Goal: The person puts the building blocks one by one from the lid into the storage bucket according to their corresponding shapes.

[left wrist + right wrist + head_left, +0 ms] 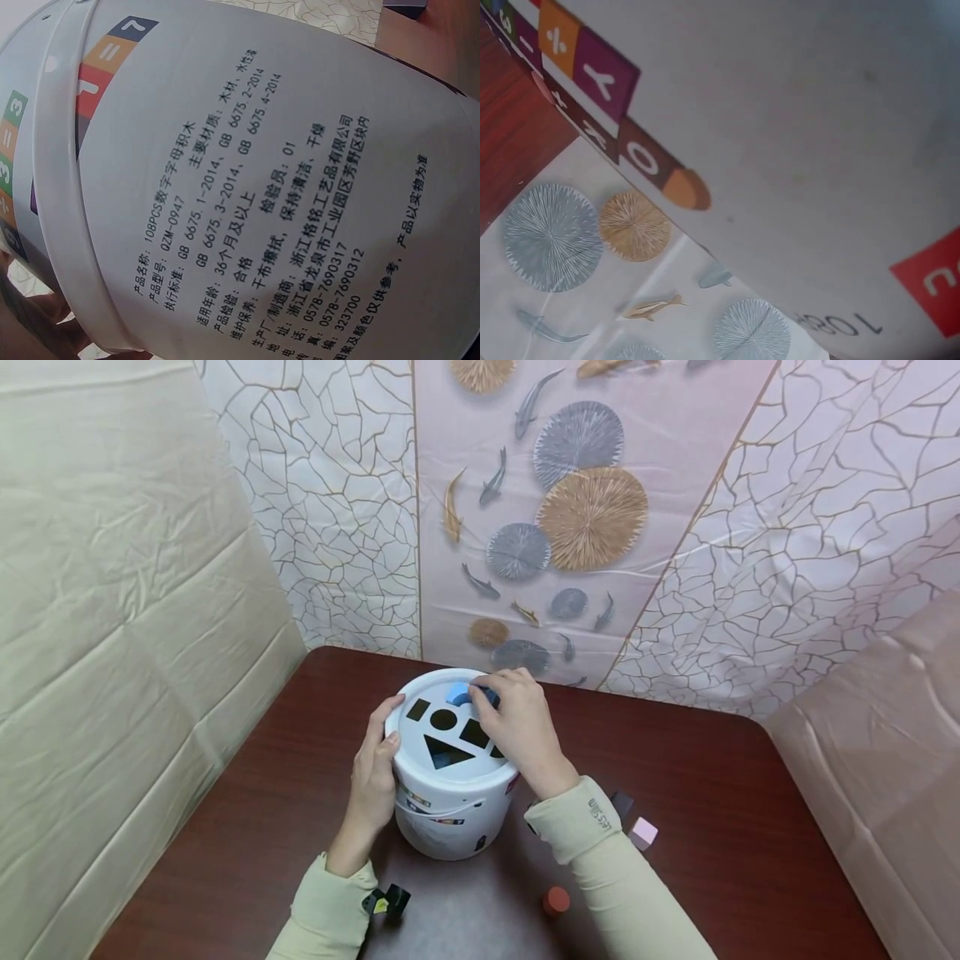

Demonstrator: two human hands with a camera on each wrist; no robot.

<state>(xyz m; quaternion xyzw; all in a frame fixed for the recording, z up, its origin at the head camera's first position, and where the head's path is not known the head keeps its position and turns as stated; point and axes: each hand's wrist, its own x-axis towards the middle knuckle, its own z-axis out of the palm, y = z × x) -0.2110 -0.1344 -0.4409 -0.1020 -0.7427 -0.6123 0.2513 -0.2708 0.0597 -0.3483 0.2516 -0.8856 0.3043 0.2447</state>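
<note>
A white bucket (pixel 450 827) stands on the table, its lid (pixel 408 739) pierced by holes of several shapes, among them a rectangle, a circle and a triangle. My left hand (pixel 372 768) grips the left side of the rim, the thumb in front and the fingers behind; some of its fingers (pixel 52 322) show at the lower left of the left wrist view. With thumb and forefinger, my right hand (pixel 521 718) pinches a blue arch-shaped block (pixel 459 695) at the back of the lid. The hand hides part of that block and some holes. The right wrist view shows only the bucket's side.
A red cylinder block (pixel 556 901) lies on the table's near part. Beside the right forearm are a pink block (pixel 643 833) and a dark block (pixel 622 803). Patterned cloth (pixel 345 510) hangs behind the dark red table (pixel 697 760). A wire handle (pixel 442 814) hangs on the bucket's front.
</note>
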